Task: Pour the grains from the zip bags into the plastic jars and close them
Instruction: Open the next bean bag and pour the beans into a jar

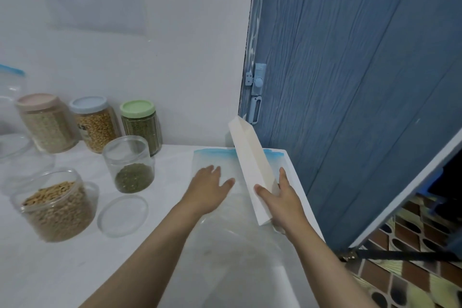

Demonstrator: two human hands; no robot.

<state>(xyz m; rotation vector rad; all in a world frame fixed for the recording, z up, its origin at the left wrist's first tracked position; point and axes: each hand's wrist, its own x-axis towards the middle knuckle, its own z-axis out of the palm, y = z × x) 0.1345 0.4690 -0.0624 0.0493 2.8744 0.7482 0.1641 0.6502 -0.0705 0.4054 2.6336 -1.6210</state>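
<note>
Fingers of the left hand (pixel 210 186) lie straight and a little spread, pressing an empty zip bag (pixel 215 165) flat on the white table (pixel 75 272); the right hand (pixel 280 201) grips the lower end of a white paper bag (pixel 250 165), thumb on its face, fingers behind, tilted up over the zip bag. I judge the bags are being cleared; keep the palm flat so nothing slides. Counted: three lidded full jars (pixel 96 124); two open jars, green grains (pixel 130 165) and tan grains (pixel 56 204); one loose clear lid (pixel 122 215); lids remain to be fitted.
</note>
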